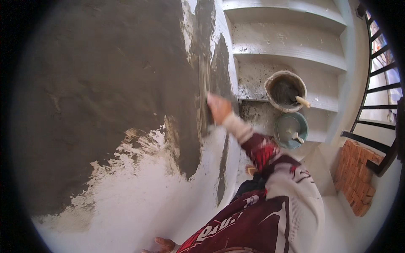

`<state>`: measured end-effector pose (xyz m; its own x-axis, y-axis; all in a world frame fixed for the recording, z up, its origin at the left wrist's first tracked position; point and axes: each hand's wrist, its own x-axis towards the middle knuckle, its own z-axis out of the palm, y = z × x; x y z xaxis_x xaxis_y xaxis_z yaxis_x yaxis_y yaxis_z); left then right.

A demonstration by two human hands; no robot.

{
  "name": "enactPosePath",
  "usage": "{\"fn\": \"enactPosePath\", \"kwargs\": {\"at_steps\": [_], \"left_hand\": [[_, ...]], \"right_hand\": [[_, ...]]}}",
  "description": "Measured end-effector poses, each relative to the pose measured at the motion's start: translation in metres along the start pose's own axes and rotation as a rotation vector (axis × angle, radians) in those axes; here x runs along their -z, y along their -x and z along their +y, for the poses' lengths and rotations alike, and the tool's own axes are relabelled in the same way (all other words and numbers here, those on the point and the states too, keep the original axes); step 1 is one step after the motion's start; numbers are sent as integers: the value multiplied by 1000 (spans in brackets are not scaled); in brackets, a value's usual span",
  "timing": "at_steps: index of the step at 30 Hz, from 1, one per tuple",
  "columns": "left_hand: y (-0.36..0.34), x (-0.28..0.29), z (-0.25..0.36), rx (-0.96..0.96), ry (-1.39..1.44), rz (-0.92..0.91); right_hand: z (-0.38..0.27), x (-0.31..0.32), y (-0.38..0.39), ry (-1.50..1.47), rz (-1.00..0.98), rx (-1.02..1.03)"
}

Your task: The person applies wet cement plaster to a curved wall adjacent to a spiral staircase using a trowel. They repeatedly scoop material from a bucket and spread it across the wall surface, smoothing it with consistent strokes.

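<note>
My right hand (217, 107), blurred, is closed on a long, straight trowel or float (203, 120) held against the wall (101, 80). The wall is coated with smooth grey plaster above and left, and is white with ragged patches below. A narrow streaky grey band runs up beside the stairs. My left hand (160, 245) is at the bottom edge with fingers apart, holding nothing that I can see, low by the white part of the wall. Part of it is out of frame.
White, spattered stairs (282, 38) climb at the right. On them stand a bucket of grey mix (282, 90) with a handled tool and a green bucket (287, 122) of greyish liquid with another tool. A black railing (379, 88) lines the far right, near stacked orange bricks (353, 177).
</note>
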<state>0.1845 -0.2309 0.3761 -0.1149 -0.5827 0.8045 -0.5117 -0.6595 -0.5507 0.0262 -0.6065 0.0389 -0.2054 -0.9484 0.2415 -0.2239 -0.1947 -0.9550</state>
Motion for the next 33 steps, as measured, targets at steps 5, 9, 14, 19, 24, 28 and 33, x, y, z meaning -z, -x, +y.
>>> {"fn": "enactPosePath", "kwargs": {"at_steps": [5,9,14,19,24,28,33], "left_hand": [[-5,2,-5,6,-86,-35],[-41,11,22,-111,102,98],[-35,8,11,-75,76,126],[-41,1,17,75,170,278],[-24,-7,1,72,204,329],[-22,-16,12,81,245,304],[-16,-6,-9,48,237,250]], "right_hand": [[-35,13,59,-49,-137,-116],[-72,55,-99,-101,-38,-167],[-88,17,-3,-32,-279,-7],[-85,38,8,-99,-221,-69],[-104,59,-229,-59,-162,-154],[-109,72,-254,83,43,92],[-69,21,10,219,-223,303]]}}
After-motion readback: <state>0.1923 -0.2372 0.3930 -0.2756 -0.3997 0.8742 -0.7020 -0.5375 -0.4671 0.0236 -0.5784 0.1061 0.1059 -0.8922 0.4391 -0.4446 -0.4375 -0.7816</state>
